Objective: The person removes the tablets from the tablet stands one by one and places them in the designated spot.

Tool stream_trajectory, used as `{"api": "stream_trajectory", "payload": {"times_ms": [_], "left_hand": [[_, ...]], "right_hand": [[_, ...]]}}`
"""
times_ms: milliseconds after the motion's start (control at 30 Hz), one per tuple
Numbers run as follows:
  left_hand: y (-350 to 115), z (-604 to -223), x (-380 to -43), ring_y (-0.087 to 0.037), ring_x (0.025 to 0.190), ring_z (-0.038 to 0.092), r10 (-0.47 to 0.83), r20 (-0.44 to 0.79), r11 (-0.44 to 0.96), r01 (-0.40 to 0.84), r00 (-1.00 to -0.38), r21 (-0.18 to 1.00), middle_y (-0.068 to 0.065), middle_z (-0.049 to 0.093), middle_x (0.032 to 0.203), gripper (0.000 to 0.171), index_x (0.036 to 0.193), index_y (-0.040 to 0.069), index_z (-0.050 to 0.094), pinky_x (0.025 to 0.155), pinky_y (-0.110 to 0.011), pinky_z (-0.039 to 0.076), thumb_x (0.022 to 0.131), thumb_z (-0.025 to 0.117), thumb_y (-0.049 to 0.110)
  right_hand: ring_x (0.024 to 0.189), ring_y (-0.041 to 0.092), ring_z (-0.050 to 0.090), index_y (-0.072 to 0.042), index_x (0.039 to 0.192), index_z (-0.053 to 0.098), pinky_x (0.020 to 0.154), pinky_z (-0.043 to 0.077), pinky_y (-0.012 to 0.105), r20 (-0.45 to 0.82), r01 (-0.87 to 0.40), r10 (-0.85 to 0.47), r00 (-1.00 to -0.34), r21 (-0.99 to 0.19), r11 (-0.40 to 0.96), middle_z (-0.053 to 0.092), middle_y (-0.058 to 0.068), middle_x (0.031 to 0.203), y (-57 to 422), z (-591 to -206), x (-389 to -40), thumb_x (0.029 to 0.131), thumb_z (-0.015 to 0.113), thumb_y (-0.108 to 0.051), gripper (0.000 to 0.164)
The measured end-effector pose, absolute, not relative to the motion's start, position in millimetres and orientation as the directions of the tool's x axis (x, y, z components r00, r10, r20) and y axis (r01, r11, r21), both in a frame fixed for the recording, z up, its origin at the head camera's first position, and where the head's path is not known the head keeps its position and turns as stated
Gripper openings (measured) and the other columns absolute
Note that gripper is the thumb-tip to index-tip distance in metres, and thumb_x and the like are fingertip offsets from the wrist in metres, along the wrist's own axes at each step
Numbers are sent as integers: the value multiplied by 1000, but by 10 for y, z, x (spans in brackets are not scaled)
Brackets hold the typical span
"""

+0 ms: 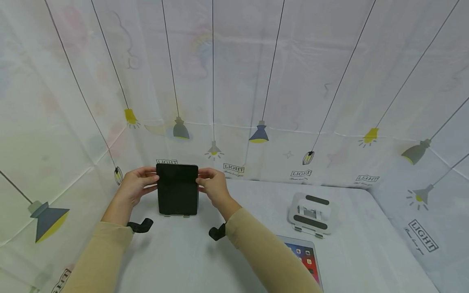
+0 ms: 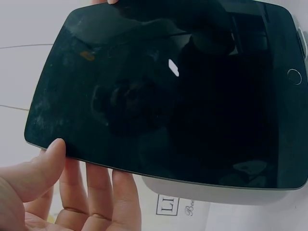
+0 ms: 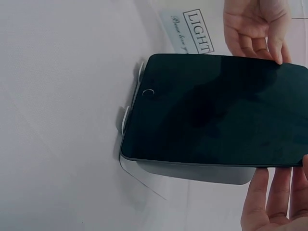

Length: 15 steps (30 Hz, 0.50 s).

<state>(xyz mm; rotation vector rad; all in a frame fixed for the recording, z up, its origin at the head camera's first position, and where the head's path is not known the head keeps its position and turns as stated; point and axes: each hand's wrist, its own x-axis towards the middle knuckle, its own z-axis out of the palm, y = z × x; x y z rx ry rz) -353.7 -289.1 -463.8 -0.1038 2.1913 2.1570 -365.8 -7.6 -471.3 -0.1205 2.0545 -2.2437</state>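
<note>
A black tablet with a dark screen stands nearly upright at the back left of the table. Its lower edge sits at the two small lips of a light grey stand, which is mostly hidden behind it. My left hand holds the tablet's left side near the top, thumb on the front edge and fingers behind. On the opposite side my right hand pinches the upper right edge the same way. The round home button shows at the tablet's lower end in both wrist views.
To the right, a folded silver-white stand with dark pads lies on the white table. A white-framed tablet with a lit screen lies nearer me, partly covered by my right sleeve. A printed curtain hangs close behind.
</note>
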Motion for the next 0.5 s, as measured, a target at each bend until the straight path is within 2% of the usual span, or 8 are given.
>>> {"api": "stream_trajectory", "payload": {"times_ms": [200, 500], "left_hand": [[-2876, -4626, -3546, -8, 95, 73, -1, -85, 6, -85, -996, 996, 5, 71, 106, 30, 131, 14, 71, 88, -29, 66, 102, 72, 6], [-2826, -4583, -3497, -7, 90, 73, 7, -62, -58, -62, -998, 996, 8, 72, 98, 22, 114, 22, 77, 84, -29, 66, 98, 79, 7]], "right_hand": [[98, 19, 74, -10, 115, 79, 101, 61, 61, 4, 7, -123, -992, -997, -82, 70, 7, 108, -55, -4699, -3660, 97, 73, 4, 24], [94, 19, 74, -9, 116, 79, 96, 64, 59, 9, 2, -117, -993, -996, -87, 70, 7, 105, -17, -4678, -3646, 97, 74, 4, 23]]}}
